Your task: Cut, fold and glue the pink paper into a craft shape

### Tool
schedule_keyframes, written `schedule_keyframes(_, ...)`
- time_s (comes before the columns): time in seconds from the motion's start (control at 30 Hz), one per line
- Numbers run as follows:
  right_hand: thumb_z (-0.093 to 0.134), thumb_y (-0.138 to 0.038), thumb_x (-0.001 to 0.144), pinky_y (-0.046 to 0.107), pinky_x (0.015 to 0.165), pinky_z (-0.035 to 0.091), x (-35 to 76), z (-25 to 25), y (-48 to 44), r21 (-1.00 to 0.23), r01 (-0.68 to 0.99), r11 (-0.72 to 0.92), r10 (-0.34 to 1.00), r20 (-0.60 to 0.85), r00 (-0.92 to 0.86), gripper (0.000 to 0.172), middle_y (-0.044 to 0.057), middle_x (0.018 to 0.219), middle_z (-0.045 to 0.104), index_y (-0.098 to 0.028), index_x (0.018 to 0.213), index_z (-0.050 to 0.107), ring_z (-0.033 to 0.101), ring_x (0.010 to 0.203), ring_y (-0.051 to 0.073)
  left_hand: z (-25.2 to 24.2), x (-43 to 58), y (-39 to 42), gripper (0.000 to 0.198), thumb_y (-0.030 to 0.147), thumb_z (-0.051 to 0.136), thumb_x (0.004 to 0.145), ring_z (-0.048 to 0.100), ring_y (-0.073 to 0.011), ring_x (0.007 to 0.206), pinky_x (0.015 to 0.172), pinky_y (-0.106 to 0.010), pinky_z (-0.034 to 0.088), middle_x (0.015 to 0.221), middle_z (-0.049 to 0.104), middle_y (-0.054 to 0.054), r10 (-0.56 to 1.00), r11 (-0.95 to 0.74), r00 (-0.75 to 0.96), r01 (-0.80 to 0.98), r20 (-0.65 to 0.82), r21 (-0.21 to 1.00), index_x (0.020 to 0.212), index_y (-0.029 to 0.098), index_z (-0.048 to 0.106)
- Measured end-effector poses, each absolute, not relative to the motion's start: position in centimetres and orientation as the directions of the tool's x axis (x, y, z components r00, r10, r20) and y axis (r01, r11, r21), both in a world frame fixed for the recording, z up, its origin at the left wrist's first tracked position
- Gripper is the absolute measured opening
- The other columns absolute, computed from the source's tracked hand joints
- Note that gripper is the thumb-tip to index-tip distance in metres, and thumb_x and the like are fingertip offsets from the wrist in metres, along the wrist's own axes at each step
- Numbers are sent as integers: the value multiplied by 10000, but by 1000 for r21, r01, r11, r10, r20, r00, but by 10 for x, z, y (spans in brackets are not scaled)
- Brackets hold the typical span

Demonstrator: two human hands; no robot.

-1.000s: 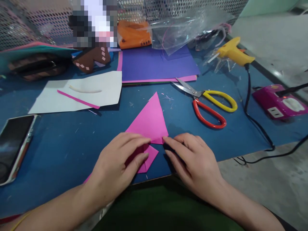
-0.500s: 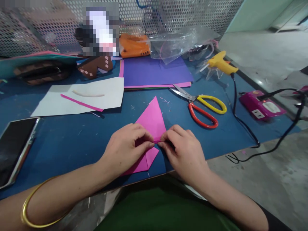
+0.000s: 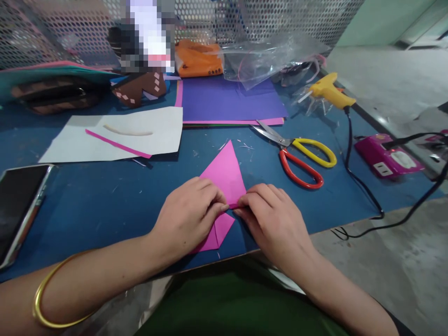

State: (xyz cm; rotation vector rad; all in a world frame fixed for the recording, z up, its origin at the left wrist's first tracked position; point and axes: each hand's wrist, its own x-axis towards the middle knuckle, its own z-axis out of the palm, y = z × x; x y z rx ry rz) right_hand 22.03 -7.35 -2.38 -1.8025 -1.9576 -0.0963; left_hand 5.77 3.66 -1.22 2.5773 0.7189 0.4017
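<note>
A folded pink paper lies on the blue table near its front edge, its point aimed away from me. My left hand rests on the paper's left part, fingers curled and pinching a fold at the middle. My right hand meets it from the right, fingertips pinched on the same fold. A lower pink flap shows between my hands. A gold bangle circles my left forearm.
Red and yellow scissors lie to the right, near a yellow glue gun and a pink power strip with black cables. Purple sheets, a white sheet, a phone and plastic bags surround them.
Both hands drew together from flat fingers into a pinch on the paper's middle fold. The view shifted slightly.
</note>
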Motion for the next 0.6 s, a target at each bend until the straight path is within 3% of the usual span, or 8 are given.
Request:
schedule_keyframes(0.3,494,-98,964,358,618,301,214,-21,-73,-68,991,111,915,395,-76,231,91,758,618,-125,819,672,469,681,228,-10,57,38,285,353,491,987,567,-179,728,658,-328,411,763,660,-7,542,-758,828,405,146,511,774,211,616)
schedule_keyframes(0.4,470,-104,969,355,615,303,213,-20,-70,-100,992,72,926,378,-29,262,89,747,603,-130,781,651,463,668,224,-8,57,39,245,327,530,971,570,-172,731,665,-322,410,770,660,-1,538,-750,832,398,137,528,785,204,630)
schedule_keyframes(0.6,498,-116,939,352,630,331,214,-18,-66,-276,961,-15,967,242,85,202,82,781,605,-141,787,629,489,696,226,-8,58,40,238,284,522,969,550,-174,728,656,-317,389,751,637,-5,540,-754,833,417,119,507,775,187,620)
